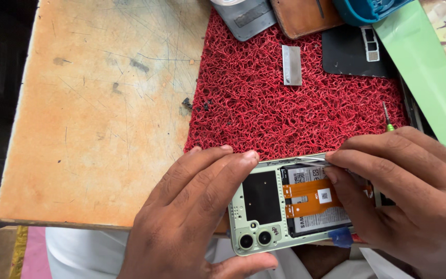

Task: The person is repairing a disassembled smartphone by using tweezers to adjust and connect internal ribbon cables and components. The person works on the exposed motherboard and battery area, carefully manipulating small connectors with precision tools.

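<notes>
An opened pale green phone (256, 227) lies at the near edge of a red mesh mat (264, 108), its back cover off. Inside show a black plate, a battery and two orange ribbon cables (308, 199); two camera lenses sit at its lower left corner. My left hand (192, 217) presses on the phone's left end, fingers across the top edge and thumb under the bottom. My right hand (409, 191) grips thin metal tweezers (311, 161) whose tips lie along the phone's top edge above the battery.
A scratched orange-brown wooden table (99, 113) lies left of the mat. On the mat sit a small metal blade (291, 64), a black phone back cover (352, 51), a grey device, a brown case and a blue object. A green-tipped screwdriver (387, 120) pokes up at right.
</notes>
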